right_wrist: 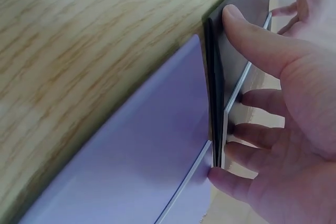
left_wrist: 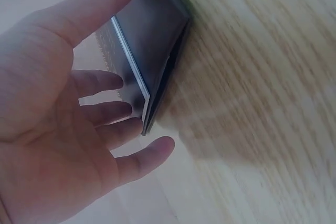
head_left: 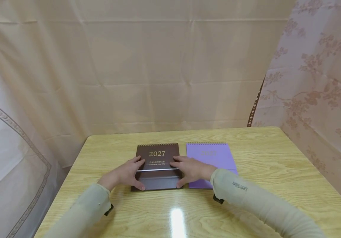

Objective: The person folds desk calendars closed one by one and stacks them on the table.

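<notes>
A dark brown 2027 desk calendar (head_left: 156,163) lies low on the wooden table, its spiral binding along the far side. My left hand (head_left: 125,173) is at its left side, with the thumb on the front base panel and the fingers along the cover's edge. On the opposite side, my right hand (head_left: 191,170) touches the brown calendar the same way, fingers extended. The left wrist view shows the left fingers (left_wrist: 105,111) spread and fairly straight. A purple 2027 desk calendar (head_left: 210,162) lies close on the right, partly hidden under my right wrist.
The wood-grain table (head_left: 146,215) has rounded far corners. Beige curtain cloth (head_left: 140,66) hangs behind it. Floral cloth (head_left: 322,82) hangs on the right, and white cloth (head_left: 7,158) on the left.
</notes>
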### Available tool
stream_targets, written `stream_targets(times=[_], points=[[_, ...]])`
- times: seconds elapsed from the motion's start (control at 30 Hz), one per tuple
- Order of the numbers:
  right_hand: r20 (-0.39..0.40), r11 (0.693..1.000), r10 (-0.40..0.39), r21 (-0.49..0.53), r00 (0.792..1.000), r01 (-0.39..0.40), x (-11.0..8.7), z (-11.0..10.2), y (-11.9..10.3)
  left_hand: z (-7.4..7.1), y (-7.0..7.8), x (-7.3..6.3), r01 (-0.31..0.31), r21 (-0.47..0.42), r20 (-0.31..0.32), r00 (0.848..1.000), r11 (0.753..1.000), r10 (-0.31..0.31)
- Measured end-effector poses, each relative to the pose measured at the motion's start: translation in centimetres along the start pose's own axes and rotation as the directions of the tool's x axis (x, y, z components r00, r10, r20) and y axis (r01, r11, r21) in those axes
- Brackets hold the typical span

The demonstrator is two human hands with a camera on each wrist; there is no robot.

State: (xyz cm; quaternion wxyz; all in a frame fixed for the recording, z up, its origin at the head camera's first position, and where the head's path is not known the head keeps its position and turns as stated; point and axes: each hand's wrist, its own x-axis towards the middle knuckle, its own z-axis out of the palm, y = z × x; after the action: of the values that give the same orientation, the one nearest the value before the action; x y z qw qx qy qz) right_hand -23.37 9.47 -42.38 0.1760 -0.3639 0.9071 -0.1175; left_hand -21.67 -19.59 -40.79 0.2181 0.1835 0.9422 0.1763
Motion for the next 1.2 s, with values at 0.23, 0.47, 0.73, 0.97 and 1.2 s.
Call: stream_targets(times=[0.23, 0.47, 0.73, 0.97, 1.2], points=[[-0.008, 0.999, 0.002, -0.032, 1.0, -0.002, 0.2, 0.3, -0.2, 0.2, -0.1, 0.3, 0.016, 0.008, 0.017, 1.0, 1.0, -0.016], [-0.006, 0.998, 0.008, -0.067, 1.0, -0.008, 0.3, 0.4, -0.5, 0.2, 0.2, 0.2, 0.019, 0.041, 0.029, 0.999, 0.999, -0.02], [-0.027, 0.997, -0.005, -0.071, 1.0, 0.003, 0.5, 0.6, -0.4, 0.1, 0.6, 0.1, 0.048, 0.051, 0.032, 0.998, 0.998, -0.05], [-0.04, 0.998, -0.01, -0.069, 0.999, 0.007, 0.6, 0.6, -0.8, 0.1, 0.8, -0.1, 0.087, 0.042, 0.052, 0.995, 0.995, -0.089], [-0.039, 0.996, 0.013, -0.089, 0.999, -0.016, 0.4, 0.7, -0.7, 0.1, 1.2, 0.0, 0.085, 0.033, 0.058, 0.995, 0.996, -0.086]])
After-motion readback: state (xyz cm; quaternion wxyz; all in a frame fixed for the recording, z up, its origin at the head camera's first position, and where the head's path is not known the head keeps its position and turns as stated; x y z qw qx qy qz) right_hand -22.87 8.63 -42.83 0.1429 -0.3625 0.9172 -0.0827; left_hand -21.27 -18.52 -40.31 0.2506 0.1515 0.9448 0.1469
